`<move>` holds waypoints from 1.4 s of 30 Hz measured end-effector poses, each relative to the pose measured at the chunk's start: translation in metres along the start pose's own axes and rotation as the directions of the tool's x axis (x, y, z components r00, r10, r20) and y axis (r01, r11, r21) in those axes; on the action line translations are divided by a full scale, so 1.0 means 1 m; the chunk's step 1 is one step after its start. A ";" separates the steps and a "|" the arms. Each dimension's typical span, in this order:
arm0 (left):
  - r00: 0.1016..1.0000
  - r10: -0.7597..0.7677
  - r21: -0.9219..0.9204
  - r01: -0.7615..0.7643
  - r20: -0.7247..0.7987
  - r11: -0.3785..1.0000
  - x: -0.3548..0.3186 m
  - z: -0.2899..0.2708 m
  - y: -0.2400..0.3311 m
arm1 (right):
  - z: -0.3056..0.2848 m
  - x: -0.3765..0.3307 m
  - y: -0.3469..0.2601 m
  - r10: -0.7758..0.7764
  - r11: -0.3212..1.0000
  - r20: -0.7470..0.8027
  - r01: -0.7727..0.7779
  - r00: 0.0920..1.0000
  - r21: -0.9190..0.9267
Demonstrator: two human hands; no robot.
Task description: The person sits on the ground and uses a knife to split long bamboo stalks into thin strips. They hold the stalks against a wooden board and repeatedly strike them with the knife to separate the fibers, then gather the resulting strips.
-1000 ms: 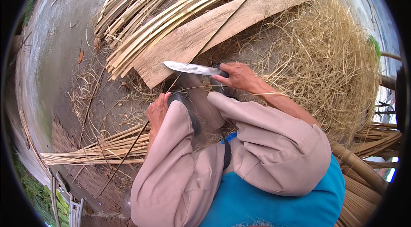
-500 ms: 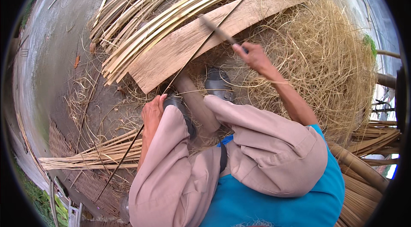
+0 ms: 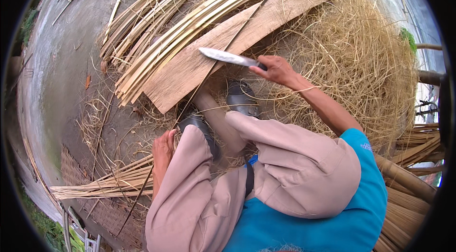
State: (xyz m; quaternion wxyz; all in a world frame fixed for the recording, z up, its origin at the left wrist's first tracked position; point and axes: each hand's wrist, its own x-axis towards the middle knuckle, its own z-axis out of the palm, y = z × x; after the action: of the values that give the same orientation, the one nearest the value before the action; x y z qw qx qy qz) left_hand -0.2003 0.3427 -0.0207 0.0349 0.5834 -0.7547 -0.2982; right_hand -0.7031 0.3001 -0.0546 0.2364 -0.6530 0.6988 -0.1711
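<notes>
My right hand (image 3: 277, 70) is closed round the dark handle of a knife (image 3: 227, 57), its pale blade pointing left above a wooden plank (image 3: 190, 73). The blade crosses over a long, thin, dark strip (image 3: 249, 20); contact between them cannot be made out. The strip runs slantwise over the plank and down past my left knee. My left hand (image 3: 163, 150), beside that knee, is closed on the strip, with some fingers hidden.
Pale split strips (image 3: 190, 24) lie in bundles beyond the plank. Curly shavings (image 3: 351, 71) are heaped on the right. A round wooden piece (image 3: 216, 111) sits between my shoes. Another strip bundle (image 3: 104, 183) lies at left by a woven mat (image 3: 76, 166).
My right hand has brought the knife left and toward me, its blade now more level. My left hand is slightly nearer me, still holding the strip.
</notes>
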 end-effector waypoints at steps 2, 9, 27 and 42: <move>1.000 0.017 0.000 -0.017 0.017 1.000 -0.007 -0.009 -0.002 | -0.020 0.013 0.038 0.184 0.979 -0.156 -0.168 0.970 0.115; 0.959 -0.256 -0.150 0.238 -0.119 0.960 -0.008 0.014 -0.014 | -0.048 0.011 0.043 0.174 0.981 -0.423 -0.194 0.889 -0.004; 0.984 -0.174 -0.378 0.175 0.037 0.909 0.076 0.020 0.076 | -0.043 0.005 0.017 0.327 0.943 -0.349 -0.327 0.878 0.062; 0.983 -0.149 -0.288 0.113 -0.103 0.951 0.043 0.010 0.041 | 0.047 -0.048 -0.087 -0.116 0.990 0.029 0.114 0.993 0.079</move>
State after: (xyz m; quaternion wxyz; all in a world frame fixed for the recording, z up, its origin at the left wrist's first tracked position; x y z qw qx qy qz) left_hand -0.2532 0.3140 -0.0218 0.1442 0.6387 -0.6606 -0.3673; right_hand -0.6033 0.3436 -0.0410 0.2632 -0.6853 0.6488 -0.2003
